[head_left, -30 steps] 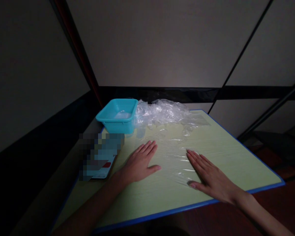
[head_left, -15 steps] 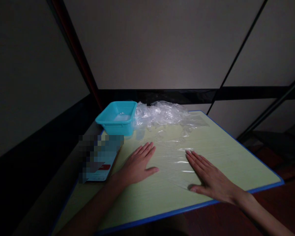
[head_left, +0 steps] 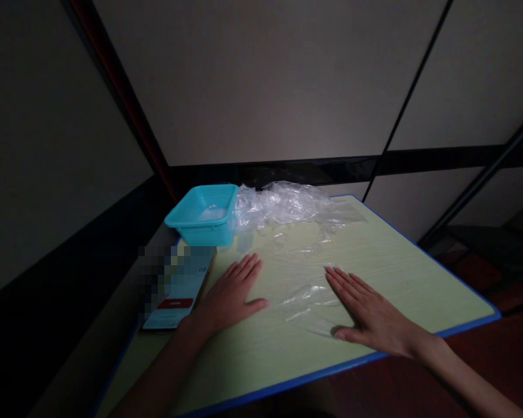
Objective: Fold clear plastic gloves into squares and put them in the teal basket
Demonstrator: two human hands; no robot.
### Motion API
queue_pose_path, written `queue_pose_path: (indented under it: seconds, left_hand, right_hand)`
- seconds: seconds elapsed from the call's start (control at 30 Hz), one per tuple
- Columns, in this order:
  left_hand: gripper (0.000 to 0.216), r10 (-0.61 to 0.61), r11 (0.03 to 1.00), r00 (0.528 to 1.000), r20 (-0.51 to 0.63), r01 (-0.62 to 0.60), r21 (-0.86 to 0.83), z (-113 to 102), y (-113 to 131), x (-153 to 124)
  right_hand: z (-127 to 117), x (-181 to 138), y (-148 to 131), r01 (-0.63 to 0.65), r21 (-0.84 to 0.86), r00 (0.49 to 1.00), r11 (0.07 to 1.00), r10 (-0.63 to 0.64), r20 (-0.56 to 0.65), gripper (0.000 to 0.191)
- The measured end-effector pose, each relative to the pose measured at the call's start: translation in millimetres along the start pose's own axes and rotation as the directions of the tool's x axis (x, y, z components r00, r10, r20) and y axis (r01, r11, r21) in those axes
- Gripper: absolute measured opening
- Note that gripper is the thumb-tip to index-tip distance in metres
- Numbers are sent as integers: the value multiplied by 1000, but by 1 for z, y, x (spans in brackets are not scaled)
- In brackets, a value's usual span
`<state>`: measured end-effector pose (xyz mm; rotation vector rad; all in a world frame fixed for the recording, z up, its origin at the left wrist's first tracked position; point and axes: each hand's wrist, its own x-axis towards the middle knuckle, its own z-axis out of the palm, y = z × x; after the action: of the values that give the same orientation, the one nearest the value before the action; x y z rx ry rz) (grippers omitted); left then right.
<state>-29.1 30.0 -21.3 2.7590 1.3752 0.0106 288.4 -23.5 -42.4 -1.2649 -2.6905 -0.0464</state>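
Observation:
A clear plastic bag (head_left: 309, 296) lies spread over the pale green table, its near part lightly wrinkled between my hands. My right hand (head_left: 370, 313) rests flat on the bag's right side, fingers together and thumb held apart. Palm down, my left hand (head_left: 233, 296) lies to the left with its thumb stretched toward the bag; whether it touches the film I cannot tell. Neither hand grips anything. Behind the spread bag is a crumpled heap of clear plastic (head_left: 283, 203).
A turquoise basin (head_left: 204, 232) stands at the back left with something whitish inside. In front of it lies a tablet or phone (head_left: 178, 290), partly blurred out. The table (head_left: 418, 290) has a blue edge. Cabinet panels (head_left: 253, 81) rise behind.
My left hand has slid a little to the left. The film between my hands has wrinkled differently. My right hand has stayed nearly in place, and the view has shifted slightly.

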Motion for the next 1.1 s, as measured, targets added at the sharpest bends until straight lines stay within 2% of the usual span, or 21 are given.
queue_pose_path:
  seconds: [0.1,0.17,0.33,0.43,0.53,0.67,0.83,1.1]
  left_hand:
    - [75,-8,1000,999,-49,9,13,-3,2,3]
    - [76,29,999,995,-98,-27,23,-10,13,11]
    - [80,195,981,975,-110,-194,19,-25,72,51]
    - [80,288,956,948,-132,-293,-19,-14,101,77]
    - [79,279,958,954,-108,-285,-42,8,110,91]
    - [79,279,957,953,-120,-286,-46,21,97,88]
    - [78,248,967,965,-81,-252,-39,11,65,64]
    - [71,102,995,994,-26,-102,7,3,11,17]
  right_hand:
    - [-3,-2,11,6,23,1000,1000,-6,1,91]
    - [-6,-4,20,13,34,1000,999,-14,19,89]
    - [-10,-8,32,28,35,997,999,-30,70,89]
    - [-8,-9,33,41,15,997,999,-42,67,89]
    - [-6,-9,33,54,8,998,999,-54,41,89]
    - [-6,-8,34,57,11,997,998,-58,44,90]
    - [-8,-9,32,33,24,998,999,-34,57,89]
    - [-9,-9,33,35,16,996,999,-36,84,89]
